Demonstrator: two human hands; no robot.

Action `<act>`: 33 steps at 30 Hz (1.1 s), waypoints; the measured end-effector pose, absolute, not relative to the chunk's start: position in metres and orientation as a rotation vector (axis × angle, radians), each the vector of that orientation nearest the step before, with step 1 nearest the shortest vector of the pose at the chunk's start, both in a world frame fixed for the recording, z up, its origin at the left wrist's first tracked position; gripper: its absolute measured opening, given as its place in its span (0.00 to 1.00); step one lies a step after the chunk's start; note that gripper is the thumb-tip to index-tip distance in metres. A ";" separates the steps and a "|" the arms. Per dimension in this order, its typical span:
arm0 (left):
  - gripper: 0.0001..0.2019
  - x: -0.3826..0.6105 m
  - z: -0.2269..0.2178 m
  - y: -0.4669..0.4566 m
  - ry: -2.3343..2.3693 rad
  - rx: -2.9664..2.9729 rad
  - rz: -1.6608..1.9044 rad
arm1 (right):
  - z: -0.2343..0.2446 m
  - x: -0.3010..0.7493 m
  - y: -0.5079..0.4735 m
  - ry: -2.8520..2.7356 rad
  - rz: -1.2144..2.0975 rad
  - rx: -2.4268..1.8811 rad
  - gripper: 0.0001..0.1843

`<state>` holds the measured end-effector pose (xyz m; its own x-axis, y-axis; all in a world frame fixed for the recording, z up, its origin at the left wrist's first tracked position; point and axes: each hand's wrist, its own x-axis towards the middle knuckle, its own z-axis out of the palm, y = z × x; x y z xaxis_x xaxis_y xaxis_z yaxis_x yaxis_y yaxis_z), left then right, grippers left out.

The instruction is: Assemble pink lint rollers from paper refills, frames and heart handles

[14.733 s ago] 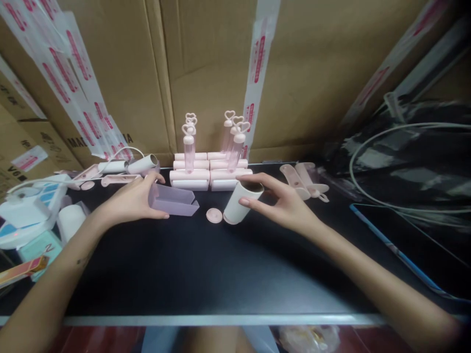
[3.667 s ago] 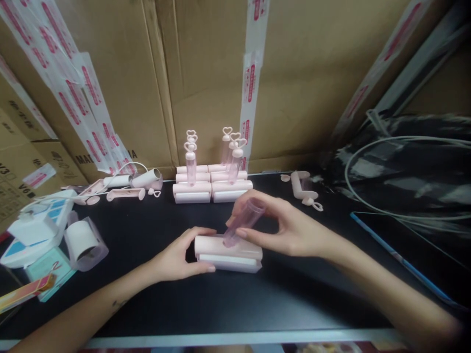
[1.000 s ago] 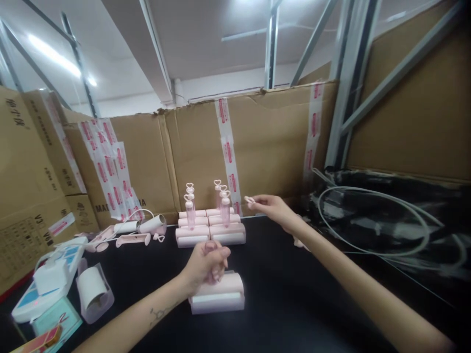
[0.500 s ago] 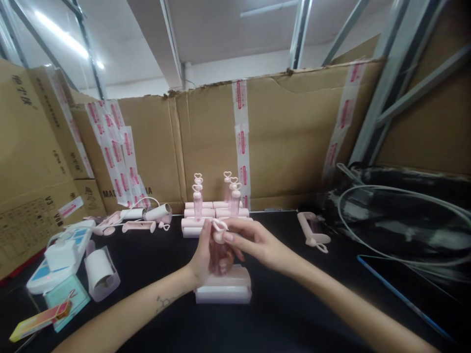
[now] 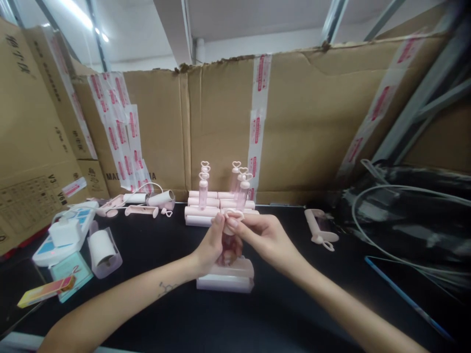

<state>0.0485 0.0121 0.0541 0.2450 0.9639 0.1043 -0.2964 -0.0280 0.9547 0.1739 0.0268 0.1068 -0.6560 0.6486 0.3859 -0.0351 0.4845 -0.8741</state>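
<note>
Just in front of me, a clear pink tube (image 5: 228,242) stands upright above a pale pink roller-shaped piece (image 5: 225,282). My left hand (image 5: 208,251) is wrapped round the tube, its thumb up near the top. The heart-topped cap (image 5: 234,214) of this tube is pinched between thumb and fingers of my right hand (image 5: 268,238). Fingers cover much of the cap and tube, and whether the tube touches the piece below is hidden. Behind my hands, pink roller-shaped pieces (image 5: 201,212) lie in two columns, with several similar heart-topped tubes (image 5: 203,192) standing on them.
To the left are a power strip (image 5: 85,218) with a white plug, a white cylinder in a clear holder (image 5: 104,250), a teal packet (image 5: 71,275) and a yellow-red box (image 5: 46,290). At right lie a pink frame (image 5: 315,226), a white cable (image 5: 355,211) and a blue-edged tablet-like slab (image 5: 408,299). Cardboard (image 5: 221,122) walls the back.
The view has shifted a little. The heart top has turned and moved slightly right, and my right fingers now cover more of the cap. My left hand still grips the tube.
</note>
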 end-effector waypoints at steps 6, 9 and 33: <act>0.39 0.050 0.057 0.009 0.810 1.065 1.239 | 0.114 0.174 0.024 -2.101 1.152 -0.528 0.21; 0.38 0.053 0.062 0.007 0.859 1.075 1.240 | 0.117 0.174 0.024 -2.120 1.180 -0.540 0.21; 0.25 0.058 0.058 0.001 0.840 1.115 1.465 | 0.122 0.173 0.019 -2.175 1.283 -0.551 0.16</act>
<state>0.0579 0.0008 0.0580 -0.0011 0.9798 0.2001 -0.3223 -0.1898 0.9274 0.1726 0.0190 0.1223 -0.7648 0.5940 0.2494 0.0688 0.4603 -0.8851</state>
